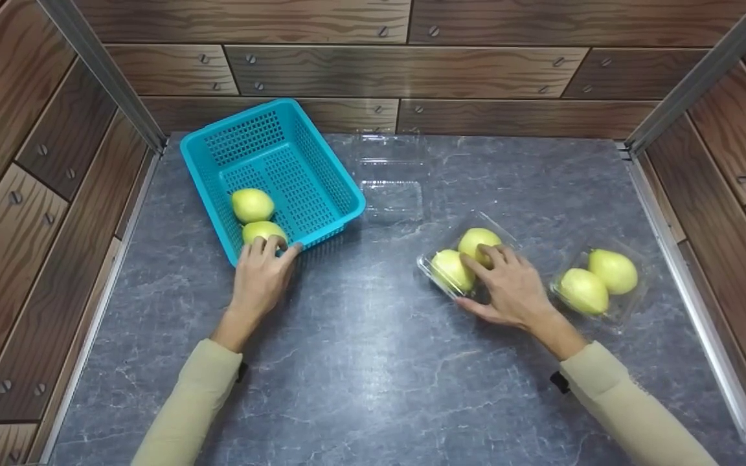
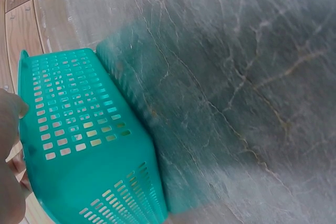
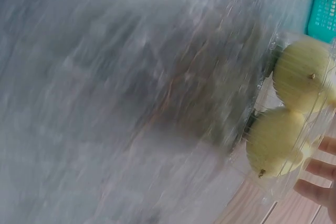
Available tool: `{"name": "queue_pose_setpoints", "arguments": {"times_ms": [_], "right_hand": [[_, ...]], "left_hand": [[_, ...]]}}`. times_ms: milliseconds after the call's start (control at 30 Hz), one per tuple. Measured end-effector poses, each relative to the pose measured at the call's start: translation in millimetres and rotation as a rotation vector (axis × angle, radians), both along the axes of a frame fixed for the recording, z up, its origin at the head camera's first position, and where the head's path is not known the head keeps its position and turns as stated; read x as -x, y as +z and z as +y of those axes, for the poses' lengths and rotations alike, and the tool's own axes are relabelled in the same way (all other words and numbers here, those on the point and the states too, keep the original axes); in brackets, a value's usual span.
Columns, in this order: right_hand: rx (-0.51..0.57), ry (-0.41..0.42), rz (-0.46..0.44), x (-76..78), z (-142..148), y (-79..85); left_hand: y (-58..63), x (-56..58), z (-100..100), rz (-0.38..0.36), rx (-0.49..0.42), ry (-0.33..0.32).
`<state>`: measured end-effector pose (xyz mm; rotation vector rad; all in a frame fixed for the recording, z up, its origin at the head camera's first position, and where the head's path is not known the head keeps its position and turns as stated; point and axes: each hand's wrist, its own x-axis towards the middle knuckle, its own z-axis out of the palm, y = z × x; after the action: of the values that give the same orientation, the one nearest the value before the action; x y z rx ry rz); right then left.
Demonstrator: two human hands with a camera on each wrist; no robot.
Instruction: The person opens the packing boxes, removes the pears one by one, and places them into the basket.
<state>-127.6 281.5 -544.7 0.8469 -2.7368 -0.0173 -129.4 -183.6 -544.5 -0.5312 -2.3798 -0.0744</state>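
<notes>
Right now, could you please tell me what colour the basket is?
Teal; the basket shows best in the head view.

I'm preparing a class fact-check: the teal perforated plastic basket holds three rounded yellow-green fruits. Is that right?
The count is wrong: the head view shows two rounded yellow-green fruits in the teal perforated plastic basket, not three. The rest stands.

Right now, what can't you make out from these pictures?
Head view: the left hand covers part of the nearer fruit in the basket, so fingertip contact is unclear.
Left wrist view: the basket's wall mostly hides the fruit inside; the left edge cuts off the left hand.
Right wrist view: the right edge cuts off the right hand; blur smears the tabletop pattern.
</notes>
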Motion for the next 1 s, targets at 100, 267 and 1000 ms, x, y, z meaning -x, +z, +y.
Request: {"name": "queue_pose_setpoints", "arguments": {"times_ms": [100, 267, 1000], "right_hand": [[0.004, 0.004, 0.011, -3.0, -6, -1.0], [0.010, 0.014, 0.031, -8.0, -15, -2.9], [0.002, 0.023, 0.088, -24.4, -47, -5.6]], "left_hand": [[0.5, -0.1, 0, -0.004, -0.007, -0.003], [0.4, 0.2, 0, -0.003, -0.010, 0.000], [-1.9, 0.8, -1, -0.033, -0.003, 0.002]]}}
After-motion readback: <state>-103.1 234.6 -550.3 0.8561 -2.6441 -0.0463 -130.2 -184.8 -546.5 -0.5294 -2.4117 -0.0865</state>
